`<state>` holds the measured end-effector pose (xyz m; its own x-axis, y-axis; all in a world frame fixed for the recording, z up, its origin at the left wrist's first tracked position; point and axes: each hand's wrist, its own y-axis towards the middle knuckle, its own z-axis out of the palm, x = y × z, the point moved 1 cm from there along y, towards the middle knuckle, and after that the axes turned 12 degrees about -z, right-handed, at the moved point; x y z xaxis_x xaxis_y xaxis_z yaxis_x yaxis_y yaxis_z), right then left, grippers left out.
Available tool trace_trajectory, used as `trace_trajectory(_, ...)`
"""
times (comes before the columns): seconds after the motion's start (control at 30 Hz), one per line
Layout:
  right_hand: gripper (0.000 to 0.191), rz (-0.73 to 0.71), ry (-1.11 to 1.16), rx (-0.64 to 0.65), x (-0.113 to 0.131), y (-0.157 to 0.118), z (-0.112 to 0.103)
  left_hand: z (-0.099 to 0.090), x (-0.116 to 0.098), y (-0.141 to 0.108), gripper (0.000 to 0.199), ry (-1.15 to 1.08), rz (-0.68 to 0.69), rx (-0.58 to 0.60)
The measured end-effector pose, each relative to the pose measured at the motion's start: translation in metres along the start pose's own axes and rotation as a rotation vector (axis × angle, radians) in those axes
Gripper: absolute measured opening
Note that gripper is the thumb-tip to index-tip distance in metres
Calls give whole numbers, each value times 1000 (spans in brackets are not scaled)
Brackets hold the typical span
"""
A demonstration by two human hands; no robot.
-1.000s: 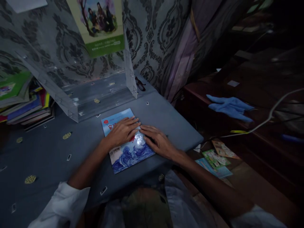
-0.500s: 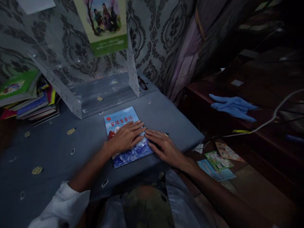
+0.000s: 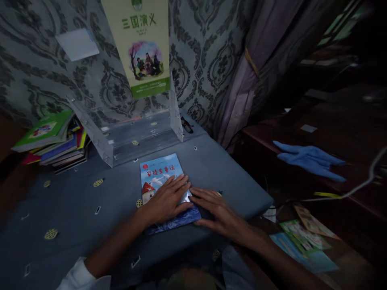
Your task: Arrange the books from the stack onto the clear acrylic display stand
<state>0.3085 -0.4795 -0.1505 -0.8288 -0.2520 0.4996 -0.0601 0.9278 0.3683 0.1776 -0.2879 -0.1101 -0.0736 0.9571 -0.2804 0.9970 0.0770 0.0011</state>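
Swirly gray patterns filled the wall (image 3: 211, 60) at the top of the frame. Below it, near the middle, a blue book (image 3: 161, 174) lay on a table (image 3: 236, 181). The left hand (image 3: 169, 199) rested flat and open on the book. The right hand (image 3: 222, 211), also open, lay at its right edge, just beside the left. More books (image 3: 57, 139) sat piled at the left.

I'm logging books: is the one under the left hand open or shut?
Shut: the blue book lies flat, its titled cover facing up beneath the left hand.
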Motion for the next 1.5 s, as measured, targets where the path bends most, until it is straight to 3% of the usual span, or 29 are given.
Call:
trace_trajectory(0.33, 51, -42, -49, -9, -27, 23, -7, -7, 18, 24, 62, -6, -86, -27)
trace_trajectory(0.47, 51, -55, -44, -46, -29, 24, -8, -8, 35, 37, 53, 4, -84, -67)
trace_trajectory(0.67, 52, -60, -49, -46, -24, 23, -9, -10, 73, 74, 49, 89, -185, -146)
trace_trajectory(0.83, 54, -77, -53, -55, -23, 23, -9, -10, 82, 86, 48, 126, -207, -207)
trace_trajectory(1.0, 58, -74, -45, -39, -21, 22, -10, -10, 88, 66, 46, 155, -247, -264)
trace_trajectory(1.27, 55, -53, -24, -62, -17, 24, -15, -20, 118, -16, 47, 127, -523, -486)
trace_trajectory(1.37, 50, -59, -21, -78, -19, 25, -14, -17, 121, -22, 48, 127, -529, -480)
trace_trajectory(1.5, 48, -62, -15, -87, -21, 25, -12, -13, 116, -5, 47, 120, -493, -444)
